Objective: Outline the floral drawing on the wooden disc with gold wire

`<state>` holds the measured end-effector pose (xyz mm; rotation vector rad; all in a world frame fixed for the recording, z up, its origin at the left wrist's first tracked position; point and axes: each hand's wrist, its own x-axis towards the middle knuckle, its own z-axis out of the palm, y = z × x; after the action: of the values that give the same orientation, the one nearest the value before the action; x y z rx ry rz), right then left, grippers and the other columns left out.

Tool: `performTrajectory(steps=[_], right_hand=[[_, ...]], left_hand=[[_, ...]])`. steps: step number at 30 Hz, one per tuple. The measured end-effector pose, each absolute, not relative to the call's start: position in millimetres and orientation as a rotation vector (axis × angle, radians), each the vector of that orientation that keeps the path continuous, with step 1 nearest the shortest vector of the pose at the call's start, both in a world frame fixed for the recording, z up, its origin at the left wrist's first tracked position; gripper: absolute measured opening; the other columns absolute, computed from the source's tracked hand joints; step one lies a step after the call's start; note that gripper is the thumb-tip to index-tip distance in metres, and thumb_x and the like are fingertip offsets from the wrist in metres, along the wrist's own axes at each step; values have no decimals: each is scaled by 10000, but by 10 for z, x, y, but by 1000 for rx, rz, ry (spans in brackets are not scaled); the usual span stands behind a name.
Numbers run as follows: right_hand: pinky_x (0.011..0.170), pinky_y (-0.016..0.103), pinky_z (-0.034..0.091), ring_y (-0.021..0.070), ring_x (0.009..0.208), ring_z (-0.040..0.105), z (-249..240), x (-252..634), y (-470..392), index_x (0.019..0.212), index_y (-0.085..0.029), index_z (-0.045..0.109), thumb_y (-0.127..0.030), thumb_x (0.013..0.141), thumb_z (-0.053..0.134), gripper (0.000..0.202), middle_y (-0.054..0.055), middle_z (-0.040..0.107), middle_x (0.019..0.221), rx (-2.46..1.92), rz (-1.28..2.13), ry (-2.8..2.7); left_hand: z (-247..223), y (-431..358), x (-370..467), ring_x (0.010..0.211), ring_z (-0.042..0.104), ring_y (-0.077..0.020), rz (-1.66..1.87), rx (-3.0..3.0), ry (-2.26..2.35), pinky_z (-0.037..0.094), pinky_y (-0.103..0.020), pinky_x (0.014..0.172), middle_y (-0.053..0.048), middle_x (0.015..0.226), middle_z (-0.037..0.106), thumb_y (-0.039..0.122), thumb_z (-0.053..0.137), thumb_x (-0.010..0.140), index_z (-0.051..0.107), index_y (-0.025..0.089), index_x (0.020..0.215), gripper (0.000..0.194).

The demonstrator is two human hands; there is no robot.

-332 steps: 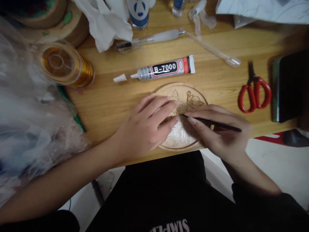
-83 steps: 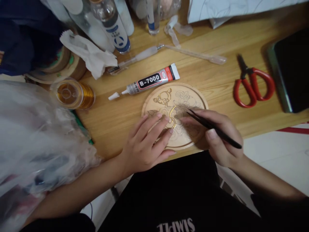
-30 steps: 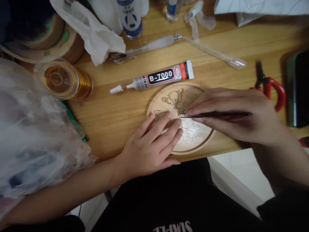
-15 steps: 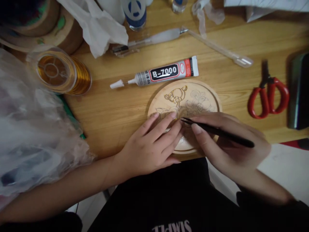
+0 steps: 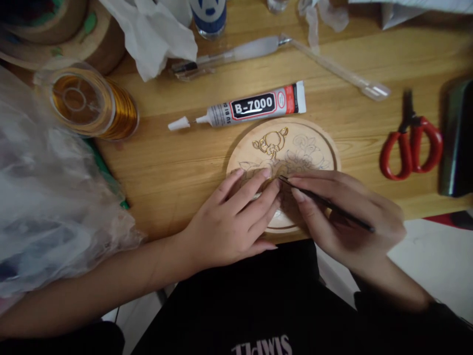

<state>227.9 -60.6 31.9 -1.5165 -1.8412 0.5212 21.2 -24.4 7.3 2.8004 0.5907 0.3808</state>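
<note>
A round wooden board [image 5: 242, 150] bears pencil-drawn flowers, and gold wire [image 5: 272, 143] traces part of the drawing near its upper edge. My left hand [image 5: 232, 222] lies over the board's lower left with its fingers spread, the fingertips resting on the drawing. Black tweezers [image 5: 332, 204] are pinched in my right hand [image 5: 347, 212], above the right part of the board. Their tips meet the board beside my left fingertips. Whatever lies between the tips is too small to make out.
Behind the board lies a B-7000 glue tube [image 5: 254, 104]. Red-handled cutters [image 5: 411, 148] and a dark case [image 5: 458, 143] are at the right. A gold wire spool [image 5: 94, 103] and clear plastic bag [image 5: 55, 197] stand left; a clear-barrelled pen [image 5: 236, 53] lies farther back.
My right hand has shifted slightly left, and the tweezers' rear end has swung left and a little down. My left hand stays on the board. The whole view has shifted slightly.
</note>
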Motion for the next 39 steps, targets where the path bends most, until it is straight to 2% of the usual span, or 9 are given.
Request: performTrajectory(steps=[8,17,24,30,35,39], right_hand=[[799,346,649,210,900,750,310,2438,-501,1138,-238,697,-70,813,706,366,61,773,1017,-1352,581,-1997],[862,284,614,191,931,736,256,2461,-500,1060,-99,714,6,771,721,308,131,763,989,-1290,612,-1961],[889,293,617,208,1001,740,286,2609,-410,1111,-145,723,-15,783,722,353,107,768,1050,-1230,682,-1974],[864,270,622,185,982,744,339,2694,-233,1099,-173,729,-71,842,688,280,83,763,1059,-1125,723,-2159],[833,288,624,189,963,739,337,2718,-147,1092,-116,702,-72,857,683,240,140,756,1021,-1038,740,-2238],[818,271,619,172,960,737,360,2738,-118,1091,-139,691,-96,881,667,216,121,755,1010,-1045,768,-2251]], left_hand=[[87,-229,216,1356,509,-346,377,2833,592,404,-507,1117,-135,1397,615,524,386,1033,582,58,1334,588],[76,-235,215,1359,505,-344,397,2812,595,396,-511,1125,-132,1400,613,517,363,1041,580,60,1322,578],[71,-231,205,1359,502,-355,379,2801,584,391,-516,1127,-136,1417,598,504,405,1033,574,55,1332,565],[57,-243,211,1364,500,-352,416,2827,589,389,-511,1130,-139,1430,586,498,426,1030,573,55,1332,557],[66,-238,214,1364,503,-348,396,2818,595,389,-505,1130,-147,1421,593,507,414,1032,567,50,1338,570],[74,-234,209,1365,502,-343,378,2825,591,391,-504,1130,-142,1425,591,507,409,1032,568,59,1339,565]])
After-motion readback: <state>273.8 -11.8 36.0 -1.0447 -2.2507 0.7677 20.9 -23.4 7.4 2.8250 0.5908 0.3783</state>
